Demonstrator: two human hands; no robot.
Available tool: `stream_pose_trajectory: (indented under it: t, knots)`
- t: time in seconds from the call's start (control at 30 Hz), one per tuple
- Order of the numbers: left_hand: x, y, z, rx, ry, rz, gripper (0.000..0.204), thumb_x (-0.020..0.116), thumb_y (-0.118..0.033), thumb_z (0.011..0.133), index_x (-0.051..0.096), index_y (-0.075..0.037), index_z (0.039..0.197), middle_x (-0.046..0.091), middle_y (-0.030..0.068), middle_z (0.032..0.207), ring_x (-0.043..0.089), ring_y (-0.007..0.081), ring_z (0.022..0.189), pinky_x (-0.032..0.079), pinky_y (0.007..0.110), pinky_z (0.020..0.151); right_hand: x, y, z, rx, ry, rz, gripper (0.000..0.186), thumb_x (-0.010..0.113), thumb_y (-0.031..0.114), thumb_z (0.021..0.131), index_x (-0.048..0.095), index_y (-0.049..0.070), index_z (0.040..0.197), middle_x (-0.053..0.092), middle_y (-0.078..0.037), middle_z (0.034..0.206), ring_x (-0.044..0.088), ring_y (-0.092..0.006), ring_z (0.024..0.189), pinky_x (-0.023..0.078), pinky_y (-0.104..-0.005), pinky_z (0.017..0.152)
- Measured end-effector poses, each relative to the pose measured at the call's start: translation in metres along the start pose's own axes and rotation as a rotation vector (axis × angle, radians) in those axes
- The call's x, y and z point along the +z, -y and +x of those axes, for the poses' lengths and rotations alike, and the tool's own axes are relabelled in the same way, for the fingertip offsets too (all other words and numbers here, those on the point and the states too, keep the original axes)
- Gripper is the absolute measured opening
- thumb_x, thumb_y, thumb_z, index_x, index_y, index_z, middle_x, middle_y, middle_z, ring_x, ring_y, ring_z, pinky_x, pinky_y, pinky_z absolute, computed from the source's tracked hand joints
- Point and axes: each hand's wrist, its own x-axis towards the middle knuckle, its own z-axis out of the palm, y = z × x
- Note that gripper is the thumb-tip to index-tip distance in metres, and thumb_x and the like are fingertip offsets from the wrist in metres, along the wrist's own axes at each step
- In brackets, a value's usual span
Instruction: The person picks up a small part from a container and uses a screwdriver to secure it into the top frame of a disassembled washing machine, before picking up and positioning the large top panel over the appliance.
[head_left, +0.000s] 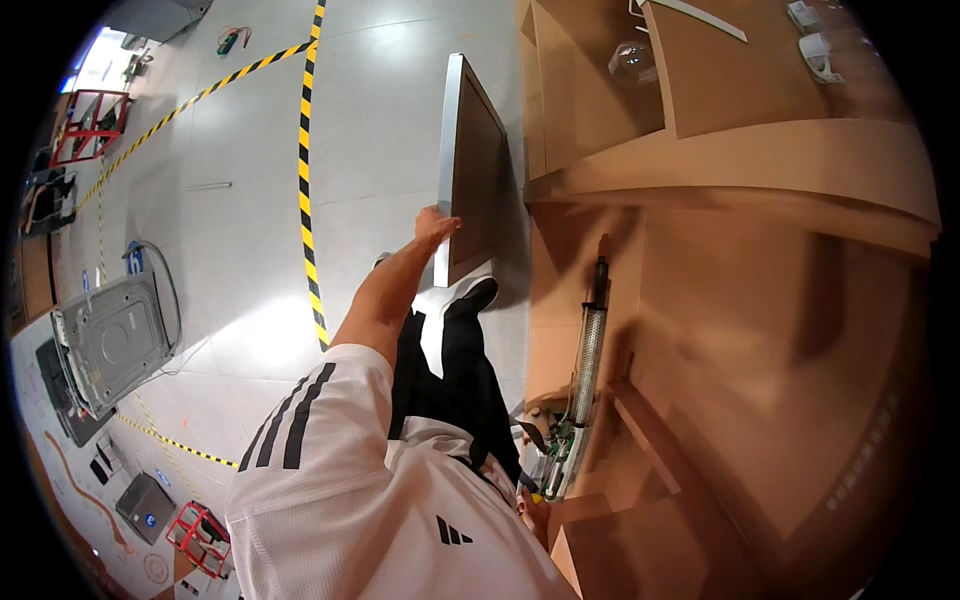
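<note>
My left arm reaches forward, and my left hand [437,224] is closed on the silver edge of a flat, framed panel [479,170]. The panel stands upright on its edge just ahead of my feet, its darker face turned to the right. Low beside my body, my right hand [534,516] shows only in part, its fingers curled near a cardboard box's edge. Something small and yellow [537,497] shows by those fingers; what the hand holds is too hidden to name.
A large cardboard box [740,330] on the right holds a long perforated metal tube [590,360] and green circuit boards [560,450]. Another box [600,100] beyond contains a clear rounded piece [632,62]. Black-and-yellow tape [306,170] crosses the floor. A grey metal housing [115,335] lies left.
</note>
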Motion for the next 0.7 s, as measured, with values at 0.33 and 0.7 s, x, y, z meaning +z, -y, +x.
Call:
stream_pose_trajectory:
  t: [0.33, 0.7]
  knots:
    - [-0.074, -0.096, -0.011, 0.147, -0.04, -0.067, 0.032, 0.071, -0.024, 0.062, 0.064, 0.005, 0.07, 0.063, 0.0151, 0.067, 0.062, 0.0222, 0.061, 0.049, 0.036, 0.053, 0.005, -0.013, 0.016, -0.065, 0.057, 0.095, 0.03, 0.071, 0.023, 0.079, 0.047, 0.007, 0.071, 0.046, -0.002, 0.053, 0.047, -0.0141, 0.041, 0.043, -0.029, 0.04]
    - [-0.262, -0.074, -0.125, 0.182, -0.02, -0.225, 0.047, 0.068, -0.012, 0.065, 0.056, 0.01, 0.104, 0.062, 0.0184, 0.089, 0.062, 0.0228, 0.078, 0.05, 0.034, 0.069, 0.065, 0.097, 0.061, -0.333, 0.255, -0.059, 0.011, 0.058, 0.013, 0.079, 0.054, 0.007, 0.07, 0.049, -0.001, 0.053, 0.05, -0.0151, 0.043, 0.041, -0.0268, 0.04]
